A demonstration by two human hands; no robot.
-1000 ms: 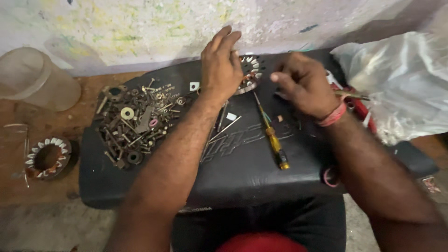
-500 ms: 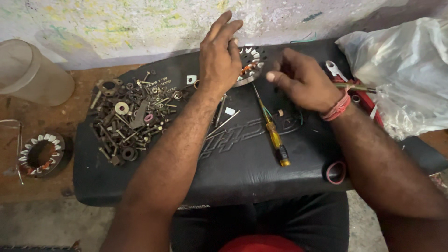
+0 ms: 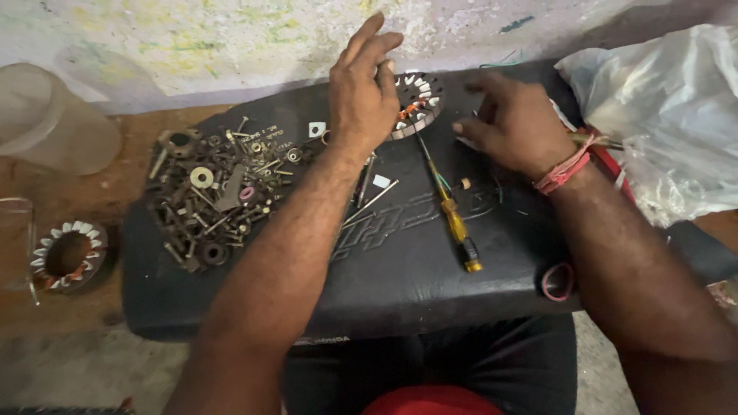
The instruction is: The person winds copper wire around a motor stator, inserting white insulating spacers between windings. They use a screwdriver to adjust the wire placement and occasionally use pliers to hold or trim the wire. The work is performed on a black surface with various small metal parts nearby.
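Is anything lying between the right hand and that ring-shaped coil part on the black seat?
Nothing visible does. The right hand hovers just right of the coil ring, with bare seat between. The left hand covers the ring's left edge.

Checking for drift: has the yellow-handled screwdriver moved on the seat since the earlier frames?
No. The screwdriver lies as before, tip toward the stator ring, handle toward the seat's near edge.

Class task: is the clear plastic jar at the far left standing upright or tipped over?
Tipped over. The clear plastic jar lies on its side on the wooden surface, its length running sideways.

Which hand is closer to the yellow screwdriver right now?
The right hand, just to the right of the screwdriver shaft. The left hand is above and left of its tip, over the round stator.
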